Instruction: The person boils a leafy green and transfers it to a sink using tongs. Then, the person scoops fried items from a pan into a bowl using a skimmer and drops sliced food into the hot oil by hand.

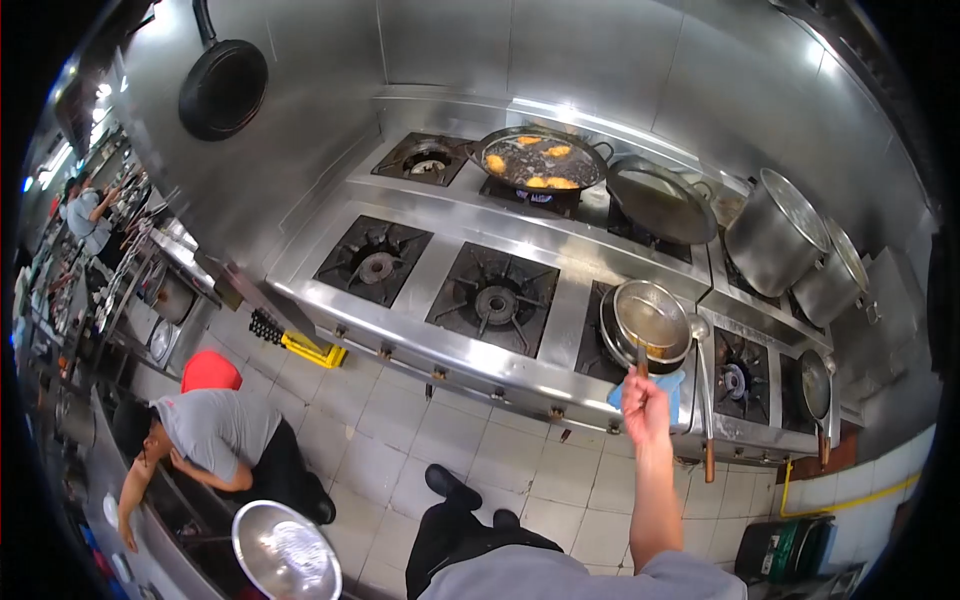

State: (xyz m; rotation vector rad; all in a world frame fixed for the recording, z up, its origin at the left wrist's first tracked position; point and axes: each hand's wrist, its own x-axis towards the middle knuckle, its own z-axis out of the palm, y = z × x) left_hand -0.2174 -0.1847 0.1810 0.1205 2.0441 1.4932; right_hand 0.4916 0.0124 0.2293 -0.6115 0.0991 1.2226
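My right hand (645, 405) is closed round the wooden handle of a small strainer (652, 315), whose round bowl rests over a pan on the front right burner. A blue cloth (665, 392) lies just beside the hand, at the stove's front edge. Right of the pan is a long-handled ladle (706, 390). At the lower left a large metal bowl (286, 550) shows beside my body; my left hand is not visible. On the back burner, several golden pieces (550, 183) fry in a wide pan of oil (520, 150).
A tilted dark wok (660, 200) and two tall pots (778, 235) stand at the back right. A small pan (815, 385) sits far right. A person in grey (220, 435) bends over a counter at left. A yellow crate (315, 348) is on the floor.
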